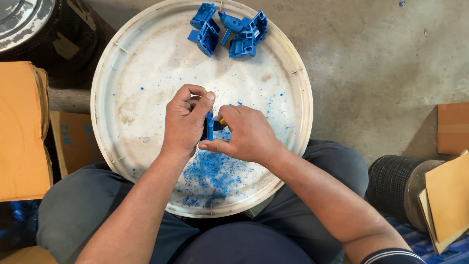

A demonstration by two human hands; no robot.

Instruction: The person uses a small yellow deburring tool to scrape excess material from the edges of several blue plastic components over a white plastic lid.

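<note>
At the tray's middle: both hands are meeting over the white round tray (105, 88), which is resting on the person's lap.
Left hand (183, 122): it is closing its fingers around the small blue plastic part (209, 126), thumb pressing on top.
Right hand (246, 134): it is gripping a small tool with a yellow bit (222, 121) showing; what kind of tool it is cannot be told.
Part's axis: its long side is standing roughly upright between the two hands, running toward the tray's far rim.
Direction from the grip: the tool is coming at the part from the right, touching its side.
Nearer hand: both are touching it; the left is carrying it.
Below the hands: blue shavings (210, 178) are lying toward the near rim.
Far rim: a pile of blue parts (229, 30) is sitting well apart from the hands.
</note>
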